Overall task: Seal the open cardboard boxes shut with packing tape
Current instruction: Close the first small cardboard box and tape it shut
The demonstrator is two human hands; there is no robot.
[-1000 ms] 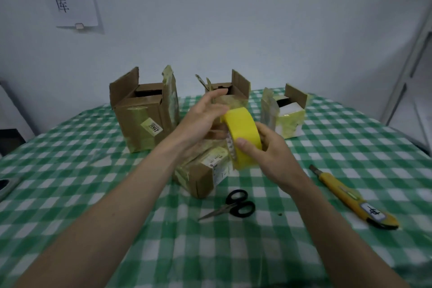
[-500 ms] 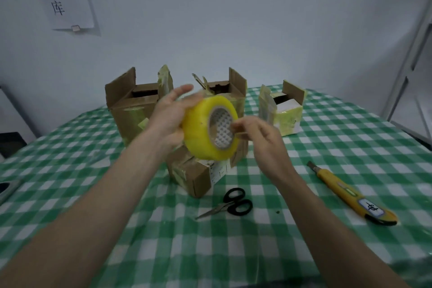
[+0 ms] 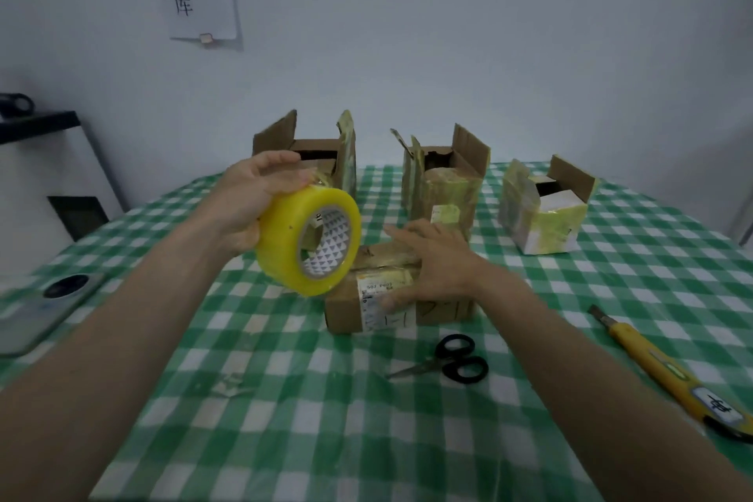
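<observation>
My left hand (image 3: 252, 200) grips a yellow roll of packing tape (image 3: 293, 240) and holds it in the air above the table, left of a small closed cardboard box (image 3: 375, 298). My right hand (image 3: 436, 261) rests on top of that small box, fingers spread and thumb down its front. Behind it stand three open boxes with raised flaps: a brown one at the left (image 3: 301, 151), a taped one in the middle (image 3: 448, 179) and a white and yellow one at the right (image 3: 546, 212).
Black-handled scissors (image 3: 452, 359) lie just in front of the small box. A yellow utility knife (image 3: 668, 371) lies at the right. A phone (image 3: 45, 306) sits at the left edge of the green checked tablecloth (image 3: 309, 412). A white wall is behind.
My right hand let go of the tape roll and dropped onto the small box. My left hand carried the roll to the left, away from the box. The view shifted.
</observation>
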